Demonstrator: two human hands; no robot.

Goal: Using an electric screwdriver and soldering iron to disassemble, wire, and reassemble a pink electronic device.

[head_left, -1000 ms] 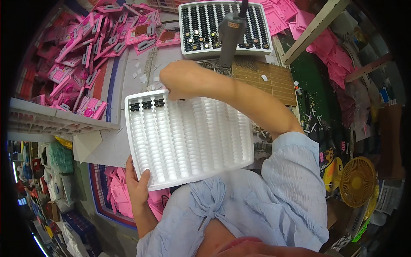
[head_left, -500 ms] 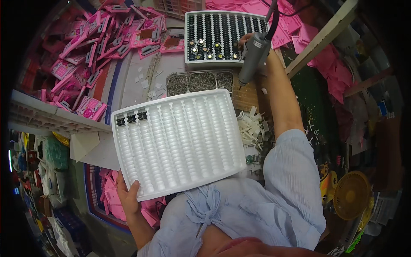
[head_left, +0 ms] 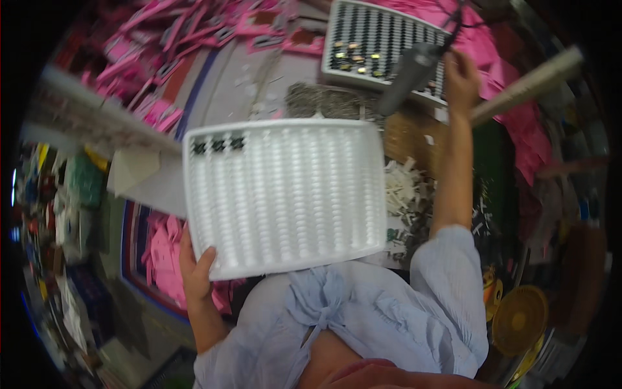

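My left hand [head_left: 196, 267] grips the near left corner of a white moulded plastic tray [head_left: 291, 194], thumb on top. Three small black pieces [head_left: 218, 144] sit in its far left pockets; the other visible pockets hold nothing. My right arm reaches far right, with my right hand [head_left: 462, 83] at the right edge of a second white tray [head_left: 363, 80]. That tray holds rows of black pieces, several with shiny round metal parts [head_left: 355, 57] near its left front. Blur hides whether my right fingers grip its rim. A grey electric screwdriver [head_left: 409, 74] hangs beside that hand.
Pink plastic housings [head_left: 152, 52] are heaped at the far left, with more pink parts [head_left: 167, 262] at lower left. A bin of small metal screws [head_left: 324, 98] lies beyond the near tray. White plastic bits [head_left: 403, 185] are piled at its right. A wooden bar [head_left: 531, 87] slants at right.
My right hand has moved from over the far tray's pieces to its right edge. The view has shifted and turned. My left hand still holds the near tray.
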